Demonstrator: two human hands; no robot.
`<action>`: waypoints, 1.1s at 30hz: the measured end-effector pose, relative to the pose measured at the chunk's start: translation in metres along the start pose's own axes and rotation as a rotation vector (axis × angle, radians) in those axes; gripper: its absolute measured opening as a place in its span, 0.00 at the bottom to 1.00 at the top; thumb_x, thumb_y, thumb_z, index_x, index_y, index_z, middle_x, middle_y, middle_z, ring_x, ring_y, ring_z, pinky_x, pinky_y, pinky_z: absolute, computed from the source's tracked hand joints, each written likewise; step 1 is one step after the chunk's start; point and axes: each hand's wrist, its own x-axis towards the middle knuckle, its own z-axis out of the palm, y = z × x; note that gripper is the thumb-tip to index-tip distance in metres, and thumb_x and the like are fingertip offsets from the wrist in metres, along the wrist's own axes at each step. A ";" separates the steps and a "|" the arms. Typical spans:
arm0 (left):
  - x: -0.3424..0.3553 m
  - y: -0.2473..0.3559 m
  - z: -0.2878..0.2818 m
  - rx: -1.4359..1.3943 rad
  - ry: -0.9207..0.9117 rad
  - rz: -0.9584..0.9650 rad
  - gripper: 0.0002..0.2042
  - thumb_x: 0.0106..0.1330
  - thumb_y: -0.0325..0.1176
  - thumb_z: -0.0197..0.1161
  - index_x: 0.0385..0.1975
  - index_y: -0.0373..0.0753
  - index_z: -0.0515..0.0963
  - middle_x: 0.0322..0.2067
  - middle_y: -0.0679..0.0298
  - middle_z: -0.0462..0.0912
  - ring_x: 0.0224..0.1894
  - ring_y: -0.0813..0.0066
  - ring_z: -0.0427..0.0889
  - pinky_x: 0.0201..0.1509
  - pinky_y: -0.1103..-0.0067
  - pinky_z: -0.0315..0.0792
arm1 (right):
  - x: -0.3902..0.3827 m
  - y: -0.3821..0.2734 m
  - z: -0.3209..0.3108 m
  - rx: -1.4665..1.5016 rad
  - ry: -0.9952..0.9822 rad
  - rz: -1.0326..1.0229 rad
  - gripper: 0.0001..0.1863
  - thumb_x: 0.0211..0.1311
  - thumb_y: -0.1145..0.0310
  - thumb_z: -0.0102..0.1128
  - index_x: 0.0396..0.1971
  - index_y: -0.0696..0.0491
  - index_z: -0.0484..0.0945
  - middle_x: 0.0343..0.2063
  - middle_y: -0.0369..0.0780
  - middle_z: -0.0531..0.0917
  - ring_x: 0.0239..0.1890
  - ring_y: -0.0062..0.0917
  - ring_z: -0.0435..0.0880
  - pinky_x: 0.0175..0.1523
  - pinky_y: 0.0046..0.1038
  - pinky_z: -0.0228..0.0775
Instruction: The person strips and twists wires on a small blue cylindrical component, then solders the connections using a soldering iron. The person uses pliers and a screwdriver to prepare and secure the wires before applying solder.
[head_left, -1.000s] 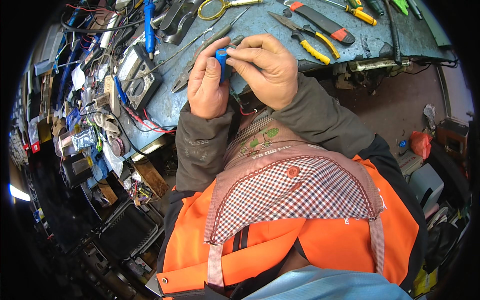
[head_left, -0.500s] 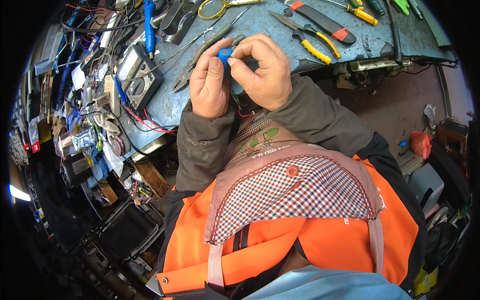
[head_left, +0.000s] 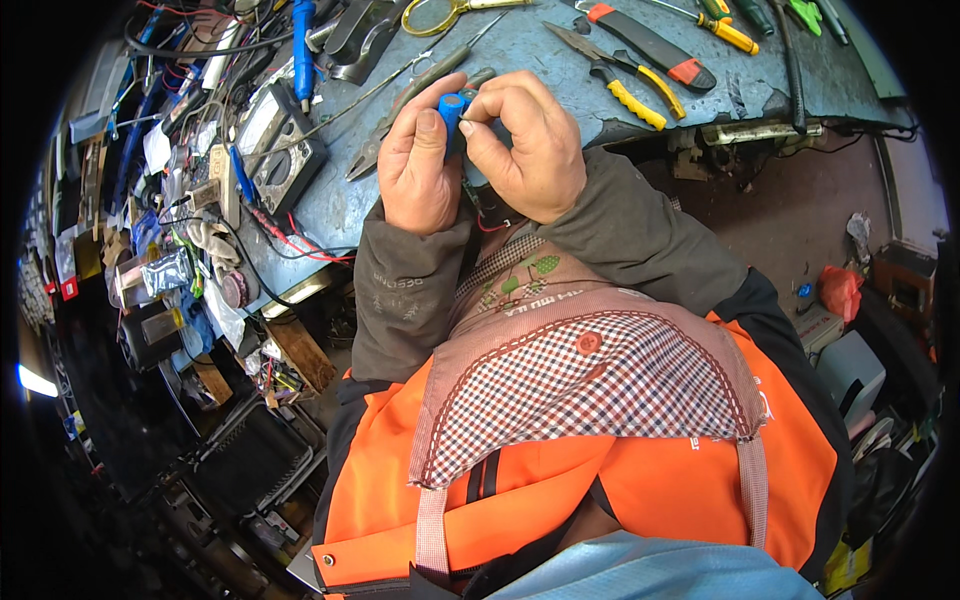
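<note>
A blue cylindrical battery cell (head_left: pixel 452 104) stands nearly upright between my hands, above the near edge of the bench, with its round end up. My left hand (head_left: pixel 420 165) is closed around it, thumb and fingers along its left side. With thumb and forefinger in a pinch, my right hand (head_left: pixel 528 145) grips at the cell's right edge. Most of the cell's lower part is hidden by my fingers. Just beyond my left hand lie grey-handled pliers (head_left: pixel 375 150), partly covered by it. A red-and-black lead (head_left: pixel 488 225) shows below my hands.
On the blue bench (head_left: pixel 535 55) lie yellow-handled pliers (head_left: pixel 640 95), a red-and-black utility knife (head_left: pixel 650 45), a yellow screwdriver (head_left: pixel 735 38) and a magnifying glass (head_left: pixel 430 12). At left are a multimeter (head_left: pixel 280 155), a blue soldering iron (head_left: pixel 303 55) and heaped cables and parts.
My hands and the cell hold almost the same pose. The whole view has shifted very slightly.
</note>
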 end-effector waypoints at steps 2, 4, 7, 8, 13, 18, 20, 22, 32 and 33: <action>0.000 0.001 0.001 0.011 0.007 0.000 0.22 0.87 0.40 0.55 0.67 0.25 0.76 0.58 0.56 0.84 0.58 0.71 0.82 0.66 0.74 0.75 | -0.002 -0.003 -0.002 -0.001 -0.039 0.041 0.09 0.64 0.75 0.72 0.40 0.56 0.81 0.40 0.45 0.84 0.39 0.40 0.87 0.42 0.36 0.82; 0.000 0.001 0.001 0.012 0.016 0.001 0.22 0.87 0.40 0.55 0.67 0.25 0.76 0.58 0.56 0.84 0.58 0.71 0.82 0.66 0.74 0.75 | -0.004 -0.003 -0.002 -0.007 -0.058 0.052 0.09 0.65 0.75 0.73 0.41 0.57 0.81 0.42 0.46 0.84 0.42 0.40 0.87 0.45 0.35 0.82; 0.001 0.000 0.000 0.013 0.019 0.002 0.22 0.87 0.40 0.56 0.66 0.25 0.77 0.57 0.57 0.84 0.58 0.72 0.82 0.66 0.74 0.75 | -0.005 -0.001 -0.002 -0.028 -0.060 0.028 0.09 0.65 0.75 0.73 0.41 0.57 0.81 0.43 0.46 0.84 0.42 0.41 0.87 0.45 0.36 0.82; 0.001 0.000 0.000 0.013 0.019 0.003 0.22 0.87 0.40 0.56 0.66 0.25 0.77 0.57 0.57 0.84 0.58 0.72 0.82 0.65 0.74 0.75 | -0.006 0.000 -0.002 -0.035 -0.062 0.022 0.09 0.65 0.75 0.73 0.41 0.57 0.81 0.43 0.46 0.84 0.42 0.41 0.87 0.45 0.36 0.82; 0.001 -0.001 -0.001 0.004 0.021 0.009 0.22 0.87 0.40 0.56 0.66 0.26 0.77 0.58 0.57 0.84 0.58 0.72 0.82 0.65 0.75 0.76 | -0.005 0.002 0.000 -0.057 -0.019 -0.051 0.09 0.62 0.74 0.72 0.39 0.55 0.80 0.41 0.46 0.84 0.36 0.42 0.88 0.37 0.39 0.84; 0.001 0.000 0.001 -0.020 0.034 -0.012 0.21 0.87 0.39 0.56 0.66 0.26 0.78 0.58 0.58 0.84 0.57 0.74 0.82 0.64 0.76 0.76 | -0.008 0.005 0.001 -0.052 -0.028 -0.075 0.10 0.63 0.74 0.72 0.40 0.56 0.80 0.42 0.46 0.85 0.37 0.43 0.89 0.39 0.39 0.84; 0.001 0.001 0.002 -0.035 0.041 -0.027 0.21 0.87 0.39 0.55 0.66 0.27 0.78 0.57 0.59 0.84 0.56 0.74 0.82 0.63 0.76 0.76 | -0.009 0.006 0.001 -0.047 -0.030 -0.082 0.10 0.63 0.74 0.72 0.41 0.56 0.80 0.43 0.46 0.85 0.37 0.43 0.89 0.40 0.38 0.84; 0.001 0.001 0.002 -0.025 0.037 -0.029 0.21 0.88 0.39 0.55 0.66 0.27 0.78 0.57 0.60 0.83 0.56 0.75 0.81 0.63 0.76 0.75 | -0.009 0.006 0.000 -0.045 -0.034 -0.088 0.11 0.63 0.75 0.72 0.42 0.56 0.80 0.43 0.46 0.85 0.38 0.43 0.89 0.41 0.38 0.85; 0.002 0.000 0.002 0.001 0.048 -0.029 0.21 0.87 0.40 0.56 0.65 0.27 0.79 0.56 0.62 0.83 0.54 0.78 0.79 0.62 0.78 0.73 | -0.011 0.005 -0.002 -0.018 -0.049 -0.109 0.12 0.64 0.76 0.72 0.44 0.56 0.79 0.44 0.46 0.86 0.41 0.43 0.89 0.44 0.38 0.85; 0.002 -0.001 0.002 0.003 0.047 -0.028 0.21 0.87 0.40 0.56 0.65 0.27 0.79 0.56 0.62 0.83 0.54 0.78 0.79 0.62 0.78 0.73 | -0.011 0.005 -0.002 -0.020 -0.050 -0.106 0.12 0.64 0.76 0.72 0.45 0.56 0.79 0.44 0.46 0.86 0.42 0.43 0.89 0.44 0.38 0.85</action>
